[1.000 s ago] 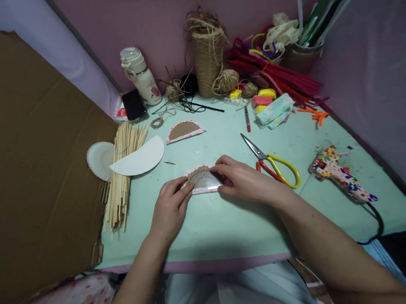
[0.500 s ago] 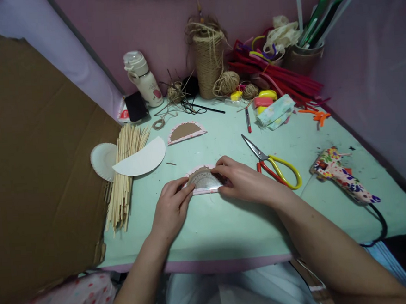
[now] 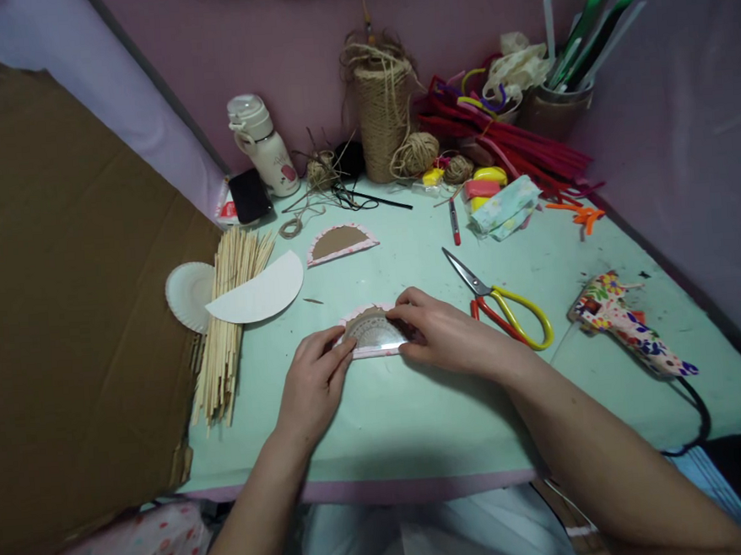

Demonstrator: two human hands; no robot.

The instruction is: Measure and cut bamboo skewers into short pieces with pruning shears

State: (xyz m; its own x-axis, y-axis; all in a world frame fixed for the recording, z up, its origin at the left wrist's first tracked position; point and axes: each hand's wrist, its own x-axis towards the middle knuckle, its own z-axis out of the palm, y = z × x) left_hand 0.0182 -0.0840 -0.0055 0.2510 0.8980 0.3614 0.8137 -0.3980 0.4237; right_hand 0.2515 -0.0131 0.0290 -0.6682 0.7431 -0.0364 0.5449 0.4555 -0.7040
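A clear protractor (image 3: 374, 335) lies over a half-round cardboard piece (image 3: 360, 316) edged with pink patterned fabric, on the table in front of me. My left hand (image 3: 310, 375) pinches the left corner, thumb on the protractor and fingers along the edge. At the right end, my right hand (image 3: 447, 330) grips with its thumb low and index finger on top, covering that corner. A second half-round cardboard piece (image 3: 343, 242) with the same fabric edging rests farther back. Yellow-and-red-handled scissors (image 3: 489, 290) lie right of my right hand, blades partly apart.
Left are bamboo sticks (image 3: 223, 347), a white half disc (image 3: 261, 292) and a large cardboard sheet (image 3: 73, 290). A floral glue gun (image 3: 627, 323) lies right. At the back stand a bottle (image 3: 270, 153), a twine spool (image 3: 385, 116) and red pipe cleaners (image 3: 526, 144).
The whole view has shifted very slightly. Both hands keep the same hold on the protractor and cardboard piece.
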